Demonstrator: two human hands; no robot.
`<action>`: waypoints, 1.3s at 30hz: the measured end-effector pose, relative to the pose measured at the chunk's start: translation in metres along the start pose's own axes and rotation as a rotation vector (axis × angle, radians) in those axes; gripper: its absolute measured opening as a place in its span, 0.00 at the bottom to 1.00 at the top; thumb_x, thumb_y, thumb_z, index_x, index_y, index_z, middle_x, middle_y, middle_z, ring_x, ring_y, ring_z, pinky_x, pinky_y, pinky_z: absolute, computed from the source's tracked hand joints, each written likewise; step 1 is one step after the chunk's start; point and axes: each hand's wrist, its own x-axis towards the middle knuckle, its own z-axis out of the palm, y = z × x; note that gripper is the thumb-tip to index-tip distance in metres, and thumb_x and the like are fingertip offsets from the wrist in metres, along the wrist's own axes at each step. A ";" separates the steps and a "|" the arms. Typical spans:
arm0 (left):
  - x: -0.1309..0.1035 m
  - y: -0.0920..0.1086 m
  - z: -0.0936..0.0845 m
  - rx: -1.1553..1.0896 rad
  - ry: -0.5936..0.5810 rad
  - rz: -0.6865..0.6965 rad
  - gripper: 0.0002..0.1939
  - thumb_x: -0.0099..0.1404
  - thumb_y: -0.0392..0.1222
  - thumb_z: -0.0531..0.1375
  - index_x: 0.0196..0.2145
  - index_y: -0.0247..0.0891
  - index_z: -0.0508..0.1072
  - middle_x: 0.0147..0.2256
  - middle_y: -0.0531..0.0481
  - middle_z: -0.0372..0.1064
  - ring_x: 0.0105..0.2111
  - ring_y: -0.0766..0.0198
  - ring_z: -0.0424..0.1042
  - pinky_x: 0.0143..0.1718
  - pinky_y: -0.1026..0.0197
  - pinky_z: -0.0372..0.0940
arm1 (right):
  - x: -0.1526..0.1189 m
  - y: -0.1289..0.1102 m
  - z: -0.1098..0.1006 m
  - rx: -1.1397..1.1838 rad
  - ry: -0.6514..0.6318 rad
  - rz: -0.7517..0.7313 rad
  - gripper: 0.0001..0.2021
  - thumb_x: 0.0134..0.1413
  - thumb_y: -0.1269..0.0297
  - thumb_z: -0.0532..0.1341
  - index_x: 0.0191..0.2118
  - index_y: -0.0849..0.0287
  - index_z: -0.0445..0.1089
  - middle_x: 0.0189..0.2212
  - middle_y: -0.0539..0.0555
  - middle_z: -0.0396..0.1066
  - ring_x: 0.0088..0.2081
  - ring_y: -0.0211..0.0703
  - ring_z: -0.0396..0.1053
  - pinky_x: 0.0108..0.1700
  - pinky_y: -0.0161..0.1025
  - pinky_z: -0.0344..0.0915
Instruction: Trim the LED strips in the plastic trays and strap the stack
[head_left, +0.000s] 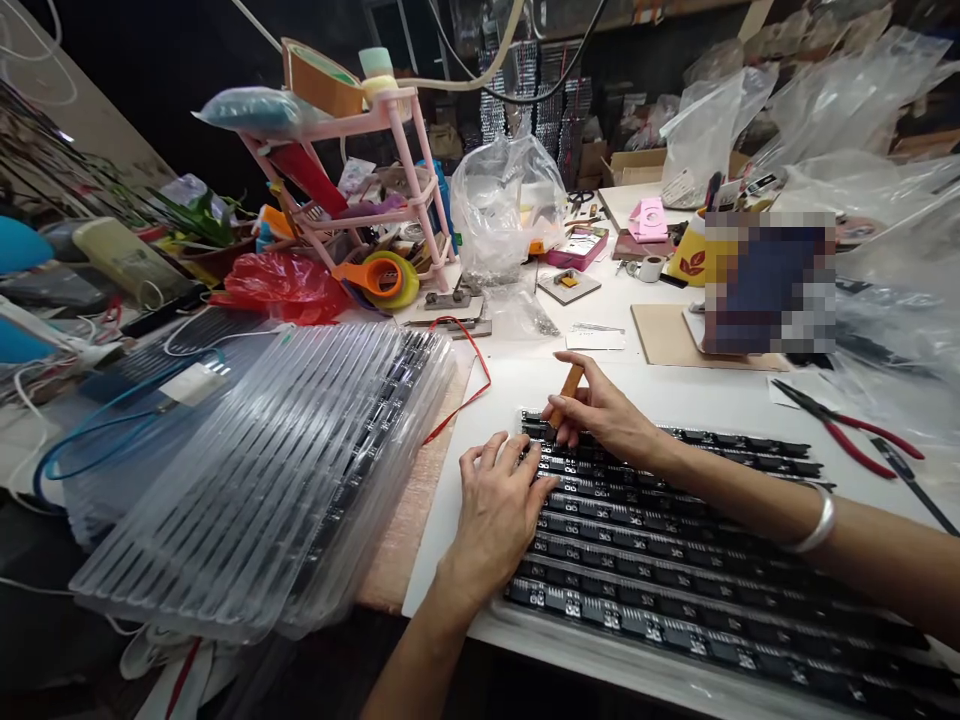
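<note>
My left hand (499, 505) lies flat, palm down and fingers slightly spread, on the near left end of a set of black component strips (675, 560) laid in parallel rows on the white work surface (645, 385); it grips nothing, only pressing on the strips. My right hand (604, 415) is closed around a small brown wooden-handled tool (571, 385), held between thumb and fingers, with the tool's lower end meeting the far left end of the topmost strips; the tip itself is hidden by my fingers. A silver bangle (817, 522) sits on my right wrist. The two hands are just beside each other, the right slightly farther from me than the left. To the left of the strips, a stack of clear ribbed plastic trays (247, 470) rests tilted, with more dark strips visible through the upper edge. A red wire (469, 375) loops across the surface between the trays and the strips. On the right, red-handled pliers (844, 425) lie well apart from my hands. Farther back stand a pink plastic rack (416, 150) with tape rolls, an orange tape dispenser (379, 275), a clear plastic bag (506, 205), and a red plastic bag (281, 285).
</note>
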 end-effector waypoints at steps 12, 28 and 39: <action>0.000 0.001 -0.001 -0.002 -0.002 -0.002 0.15 0.68 0.44 0.53 0.50 0.39 0.68 0.53 0.47 0.67 0.55 0.52 0.60 0.52 0.45 0.55 | 0.000 0.000 -0.002 0.003 -0.004 -0.014 0.27 0.56 0.57 0.58 0.56 0.53 0.46 0.29 0.49 0.70 0.22 0.36 0.69 0.23 0.35 0.67; 0.001 0.000 0.001 0.043 0.017 0.026 0.14 0.68 0.43 0.54 0.50 0.39 0.69 0.52 0.45 0.68 0.54 0.53 0.62 0.52 0.46 0.56 | -0.012 -0.023 -0.009 0.002 0.060 -0.098 0.29 0.56 0.61 0.59 0.59 0.54 0.45 0.30 0.49 0.71 0.22 0.36 0.69 0.22 0.35 0.68; 0.009 -0.012 0.006 -0.224 -0.057 0.009 0.25 0.70 0.52 0.48 0.57 0.33 0.63 0.60 0.39 0.58 0.60 0.55 0.58 0.59 0.48 0.54 | -0.209 -0.018 -0.101 0.001 1.100 -0.359 0.26 0.48 0.67 0.63 0.53 0.50 0.57 0.24 0.49 0.71 0.22 0.41 0.67 0.16 0.33 0.53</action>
